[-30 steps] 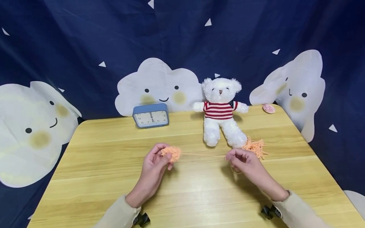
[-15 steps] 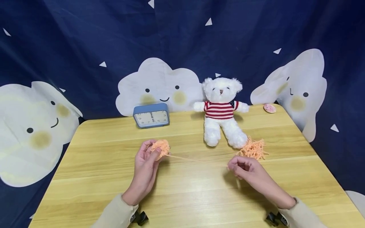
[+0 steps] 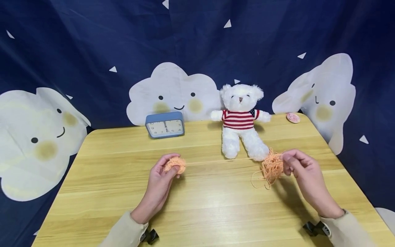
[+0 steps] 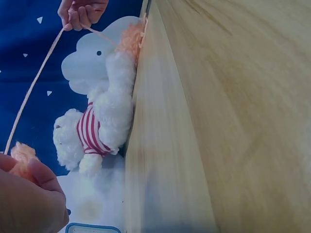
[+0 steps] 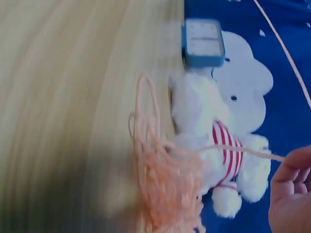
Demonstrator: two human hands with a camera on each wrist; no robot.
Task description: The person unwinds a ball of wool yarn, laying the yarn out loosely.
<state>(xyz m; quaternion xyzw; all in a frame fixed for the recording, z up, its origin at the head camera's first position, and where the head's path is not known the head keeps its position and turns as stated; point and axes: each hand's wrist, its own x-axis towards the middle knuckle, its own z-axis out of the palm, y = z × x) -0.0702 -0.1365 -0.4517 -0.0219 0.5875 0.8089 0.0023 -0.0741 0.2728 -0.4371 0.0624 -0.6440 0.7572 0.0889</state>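
Note:
A small wound ball of peach-orange yarn (image 3: pixel 176 165) is gripped between the thumb and fingers of my left hand (image 3: pixel 158 183), above the middle of the table. A strand of yarn (image 4: pixel 32 86) stretches from it to my right hand (image 3: pixel 307 175), whose thumb and fingers pinch it. From there the strand runs on to a loose tangle of the same yarn (image 5: pixel 170 189) by the teddy bear's foot. In the head view my right hand stands just right of that tangle (image 3: pixel 272 168), and some loops trail toward the front.
A white teddy bear (image 3: pixel 240 118) in a red-striped shirt sits at the back of the wooden table (image 3: pixel 213 206). Left of it stands a blue clock (image 3: pixel 165 125). A pink round item (image 3: pixel 293 118) lies at the back right corner. A dark blue cloud-print curtain (image 3: pixel 197 37) hangs behind.
My right hand has moved right and up past the tangle, drawing the strand along. My left hand has shifted slightly left with the yarn ball. The tangle looks pulled up and loops now trail forward.

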